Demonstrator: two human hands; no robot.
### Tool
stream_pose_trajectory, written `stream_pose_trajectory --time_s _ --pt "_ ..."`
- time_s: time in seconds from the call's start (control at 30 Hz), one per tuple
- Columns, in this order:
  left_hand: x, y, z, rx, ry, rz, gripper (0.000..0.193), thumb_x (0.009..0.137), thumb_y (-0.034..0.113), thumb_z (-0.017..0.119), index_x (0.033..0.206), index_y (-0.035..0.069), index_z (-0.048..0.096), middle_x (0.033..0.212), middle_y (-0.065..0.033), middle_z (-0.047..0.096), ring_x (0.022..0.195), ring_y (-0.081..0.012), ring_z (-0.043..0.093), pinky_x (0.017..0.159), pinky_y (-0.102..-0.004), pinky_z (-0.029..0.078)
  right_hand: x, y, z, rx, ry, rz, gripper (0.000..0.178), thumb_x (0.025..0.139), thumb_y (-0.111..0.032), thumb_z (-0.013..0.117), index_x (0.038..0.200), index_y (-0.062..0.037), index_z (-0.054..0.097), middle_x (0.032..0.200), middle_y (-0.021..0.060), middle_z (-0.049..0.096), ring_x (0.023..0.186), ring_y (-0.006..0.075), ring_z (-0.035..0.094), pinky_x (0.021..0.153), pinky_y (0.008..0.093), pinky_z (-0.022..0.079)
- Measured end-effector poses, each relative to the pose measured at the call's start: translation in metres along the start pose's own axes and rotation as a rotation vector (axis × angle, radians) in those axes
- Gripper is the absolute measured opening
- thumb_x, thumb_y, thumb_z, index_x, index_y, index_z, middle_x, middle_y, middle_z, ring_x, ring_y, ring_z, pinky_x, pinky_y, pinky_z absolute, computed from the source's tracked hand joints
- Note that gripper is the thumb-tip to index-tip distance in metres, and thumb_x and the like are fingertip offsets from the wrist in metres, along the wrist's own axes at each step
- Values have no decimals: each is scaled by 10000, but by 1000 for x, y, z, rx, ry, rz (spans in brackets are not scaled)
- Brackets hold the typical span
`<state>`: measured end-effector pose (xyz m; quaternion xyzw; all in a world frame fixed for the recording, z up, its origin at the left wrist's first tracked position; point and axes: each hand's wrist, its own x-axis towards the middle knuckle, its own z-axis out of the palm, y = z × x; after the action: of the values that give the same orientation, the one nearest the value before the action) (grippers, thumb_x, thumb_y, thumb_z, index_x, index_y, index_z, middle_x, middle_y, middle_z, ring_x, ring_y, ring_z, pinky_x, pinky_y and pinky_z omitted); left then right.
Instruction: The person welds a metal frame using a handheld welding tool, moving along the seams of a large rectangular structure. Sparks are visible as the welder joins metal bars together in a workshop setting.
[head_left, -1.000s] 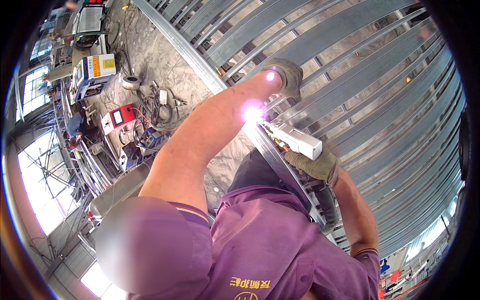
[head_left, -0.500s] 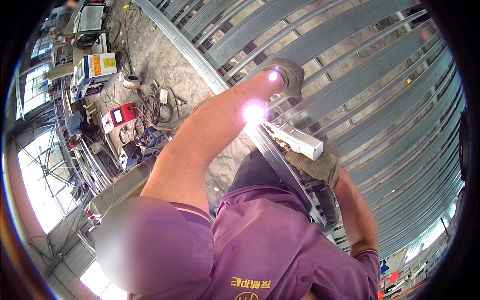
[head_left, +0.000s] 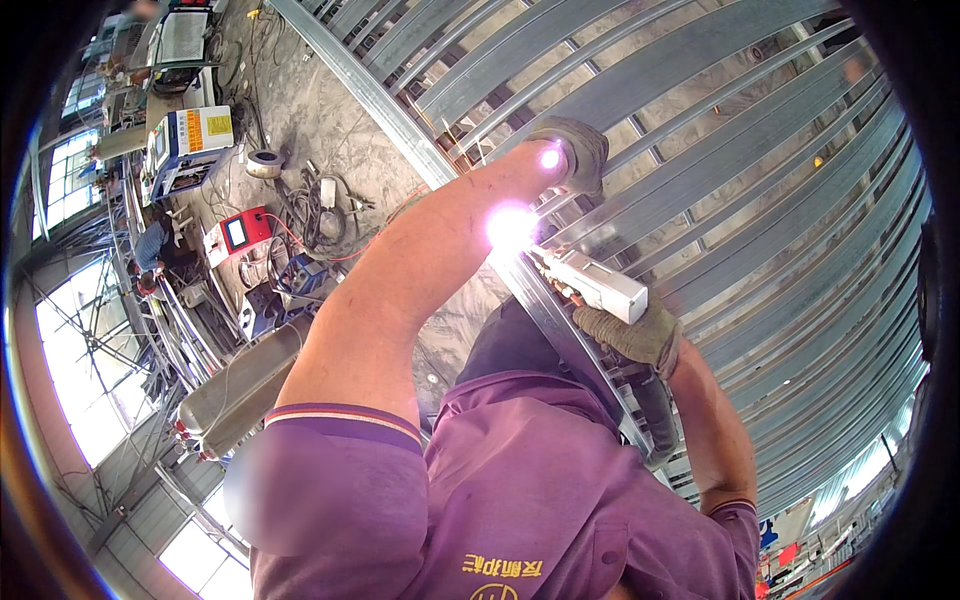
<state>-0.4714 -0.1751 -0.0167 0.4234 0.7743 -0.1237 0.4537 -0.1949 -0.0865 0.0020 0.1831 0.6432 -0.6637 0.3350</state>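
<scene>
My right hand (head_left: 637, 333), in a grey-green work glove, is closed around a welding torch (head_left: 598, 283) with a white boxy body. The torch tip points at a bright white-pink weld glow (head_left: 512, 228) on a long galvanized metal rail (head_left: 560, 315), where a slat meets it. The glare hides the joint itself. Beyond the glow, my left hand (head_left: 575, 155), also gloved, has its fingers curled over a metal slat (head_left: 640, 140); its fingertips are partly hidden. My bare left forearm (head_left: 400, 265) reaches across the rail.
Many parallel metal slats (head_left: 740, 215) spread to the right. On the left floor stand a red box with a screen (head_left: 238, 233), a blue-white machine (head_left: 190, 140), coiled cables (head_left: 315, 205) and a grey cylinder (head_left: 240, 380). Another person (head_left: 152, 247) is far left.
The torch, the right hand and the weld glow have shifted very slightly to the right. My left upper arm and sleeve have moved a little; the left hand stays in place.
</scene>
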Motion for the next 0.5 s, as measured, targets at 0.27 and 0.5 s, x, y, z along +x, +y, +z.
stream_pose_trajectory --time_s 0.27,0.5 --pt "6 -3 2 -3 -13 -13 448 1034 433 710 1206 54 876 1144 -177 847 1076 -377 814 965 -512 623 -3 -6 0 22 34 -78 527 992 -353 915 1405 -53 783 1008 78 841 812 116 738 690 327 597" --pt "6 -7 4 29 -2 1 448 1032 425 700 1205 51 875 1116 -182 845 1070 -389 812 954 -512 625 -5 -8 -2 -38 18 99 509 988 -324 915 1395 -48 783 1132 129 858 992 180 801 827 343 642"
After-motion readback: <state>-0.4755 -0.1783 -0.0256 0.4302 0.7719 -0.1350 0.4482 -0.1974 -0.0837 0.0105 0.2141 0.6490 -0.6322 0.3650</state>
